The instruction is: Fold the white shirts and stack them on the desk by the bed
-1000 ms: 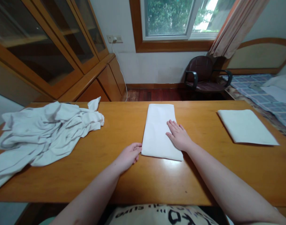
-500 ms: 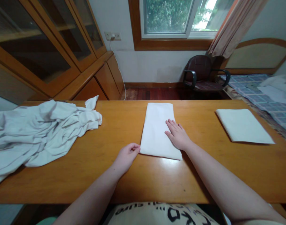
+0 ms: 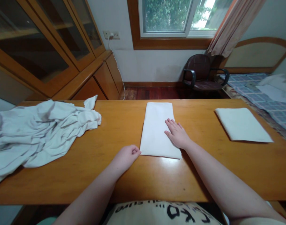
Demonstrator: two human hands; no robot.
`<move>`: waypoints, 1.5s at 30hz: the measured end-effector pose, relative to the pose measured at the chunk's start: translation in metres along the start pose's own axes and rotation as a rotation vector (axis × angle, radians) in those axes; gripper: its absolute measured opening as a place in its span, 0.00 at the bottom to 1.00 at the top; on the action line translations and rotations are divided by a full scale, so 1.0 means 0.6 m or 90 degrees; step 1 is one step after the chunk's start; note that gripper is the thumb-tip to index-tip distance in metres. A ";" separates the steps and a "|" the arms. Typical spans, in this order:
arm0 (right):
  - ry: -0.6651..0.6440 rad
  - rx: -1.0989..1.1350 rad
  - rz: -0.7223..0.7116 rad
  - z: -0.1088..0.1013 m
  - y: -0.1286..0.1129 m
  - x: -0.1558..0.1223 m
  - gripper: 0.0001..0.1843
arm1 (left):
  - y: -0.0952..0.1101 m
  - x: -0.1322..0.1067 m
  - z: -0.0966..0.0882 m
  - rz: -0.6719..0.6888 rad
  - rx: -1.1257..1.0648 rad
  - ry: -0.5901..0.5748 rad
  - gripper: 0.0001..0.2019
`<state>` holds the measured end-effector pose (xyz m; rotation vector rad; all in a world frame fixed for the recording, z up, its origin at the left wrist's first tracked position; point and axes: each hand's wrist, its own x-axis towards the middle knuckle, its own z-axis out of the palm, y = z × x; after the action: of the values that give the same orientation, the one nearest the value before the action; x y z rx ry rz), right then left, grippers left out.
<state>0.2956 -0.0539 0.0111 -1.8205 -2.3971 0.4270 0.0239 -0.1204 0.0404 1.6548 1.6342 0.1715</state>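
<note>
A white cloth, folded into a long rectangle, lies flat on the wooden table in front of me. My left hand is at its near left corner, thumb and fingers pinched together on the edge there. Flat on the cloth's right side rests my right hand, fingers stretched out and slightly spread. The cloth's near right corner sticks out a little past the fold.
Crumpled white fabric is heaped on the table's left part. To the right lies another folded white cloth. Beyond the wooden table are a glass-door cabinet, an armchair and a bed.
My left hand has slipped slightly nearer to me along the corner of the folded cloth. The right hand stays in place, and the view has shifted a touch.
</note>
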 end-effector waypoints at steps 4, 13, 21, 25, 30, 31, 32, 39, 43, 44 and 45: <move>0.001 0.001 0.000 0.000 0.000 0.000 0.33 | 0.005 -0.006 -0.025 -0.007 0.092 0.037 0.14; 0.023 0.038 -0.010 0.004 0.003 -0.001 0.29 | 0.099 0.061 0.004 0.295 0.273 0.110 0.20; 0.034 0.107 -0.007 0.002 0.015 0.003 0.27 | 0.079 0.135 0.049 0.305 0.331 0.097 0.38; 0.056 0.046 -0.085 -0.007 0.002 -0.008 0.35 | 0.075 0.134 0.050 0.280 0.337 0.105 0.41; -0.012 0.000 -0.069 -0.011 0.019 -0.005 0.31 | 0.079 0.134 0.050 0.276 0.318 0.088 0.42; 0.005 -0.009 -0.020 -0.011 0.030 -0.002 0.30 | 0.079 0.135 0.048 0.275 0.308 0.082 0.43; 0.029 -0.020 0.028 -0.010 0.042 0.002 0.29 | 0.077 0.135 0.046 0.277 0.295 0.072 0.43; 0.233 -0.023 0.059 -0.017 0.074 0.005 0.21 | 0.040 0.142 0.003 0.338 0.119 0.096 0.23; 0.185 0.095 -0.162 -0.022 0.054 -0.006 0.19 | 0.019 0.142 -0.036 0.363 0.188 0.061 0.21; 0.154 0.119 -0.185 -0.021 0.051 -0.007 0.19 | 0.016 0.141 -0.044 0.373 0.217 0.037 0.22; 0.131 0.141 -0.187 -0.020 0.050 -0.006 0.20 | 0.013 0.139 -0.050 0.381 0.239 0.018 0.22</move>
<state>0.3272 -0.0482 0.0145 -1.3274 -2.3182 0.4292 0.0254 -0.0320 0.0304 2.4114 1.1915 0.1914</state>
